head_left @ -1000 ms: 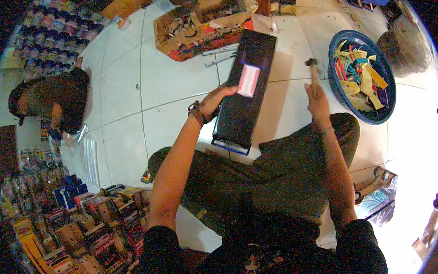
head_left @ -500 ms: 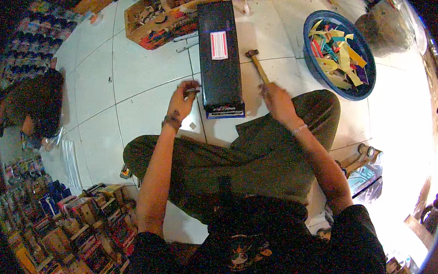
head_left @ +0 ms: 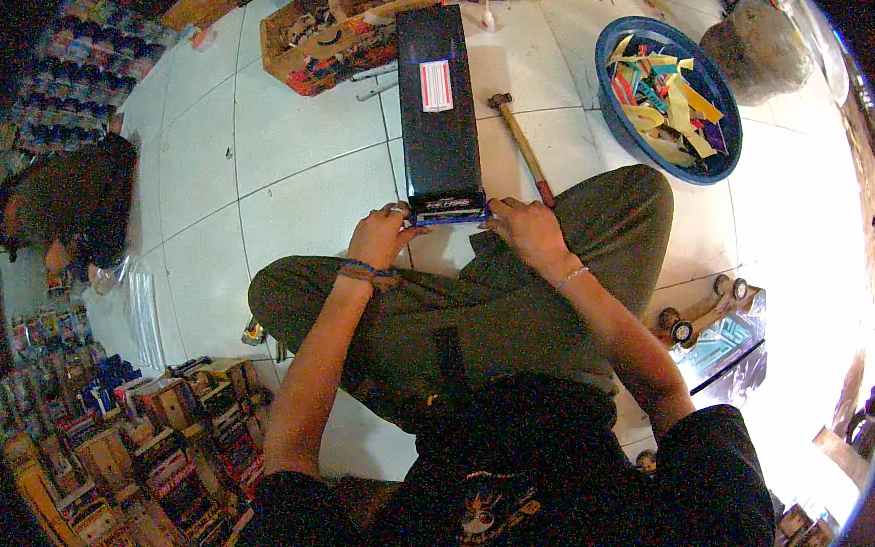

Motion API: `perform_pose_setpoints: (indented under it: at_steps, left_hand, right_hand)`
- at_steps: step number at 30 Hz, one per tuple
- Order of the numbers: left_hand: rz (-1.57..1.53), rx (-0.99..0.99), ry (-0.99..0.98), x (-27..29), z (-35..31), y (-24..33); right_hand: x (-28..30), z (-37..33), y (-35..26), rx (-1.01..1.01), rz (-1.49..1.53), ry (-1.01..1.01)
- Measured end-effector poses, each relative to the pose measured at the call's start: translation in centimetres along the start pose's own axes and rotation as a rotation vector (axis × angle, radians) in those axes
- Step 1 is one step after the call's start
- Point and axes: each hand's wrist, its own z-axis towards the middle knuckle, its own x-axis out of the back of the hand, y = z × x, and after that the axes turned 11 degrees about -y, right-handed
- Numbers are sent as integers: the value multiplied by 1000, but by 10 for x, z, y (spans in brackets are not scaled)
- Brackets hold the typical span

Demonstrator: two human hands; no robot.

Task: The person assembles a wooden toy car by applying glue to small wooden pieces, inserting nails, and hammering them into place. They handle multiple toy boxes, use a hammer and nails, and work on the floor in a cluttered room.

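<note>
A long black box (head_left: 435, 148) with a white-and-red label lies on the tiled floor in front of my crossed legs. Its near end has a blue lower edge. My left hand (head_left: 382, 238) is closed at the near left corner, fingertips and thumb against the edge. At the near right corner my right hand (head_left: 530, 233) grips in the same way. A hammer (head_left: 523, 148) with a wooden handle rests on the floor right of the box, its reddish handle end just beyond my right hand.
A blue basin (head_left: 607, 93) of coloured scraps stands at the far right. Left of the box's far end is an open carton (head_left: 320, 61). Wooden pieces with wheels (head_left: 700, 315) lie right of my knee. Many small boxed items (head_left: 146, 446) crowd the near left.
My right hand has let go of the hammer, now lying on the floor, and moved to the box's near right corner. My left hand has come down to the near left corner.
</note>
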Motion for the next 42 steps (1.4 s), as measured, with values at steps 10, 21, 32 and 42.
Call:
perform_pose_setpoints:
  at_steps: [10,21,32,42]
  left_hand:
    - [302,194,-356,20,4,29]
    - [-219,119,-107,5,1,1]
    - [8,69,-87,4,-2,-3]
    - [1,101,-291,16,2,3]
  right_hand:
    - [-6,-4,7,19,142,64]
    - [-7,-6,6,35,198,137]
    - [-24,-3,13,55,42,149]
    - [-17,-5,9,33,69,91]
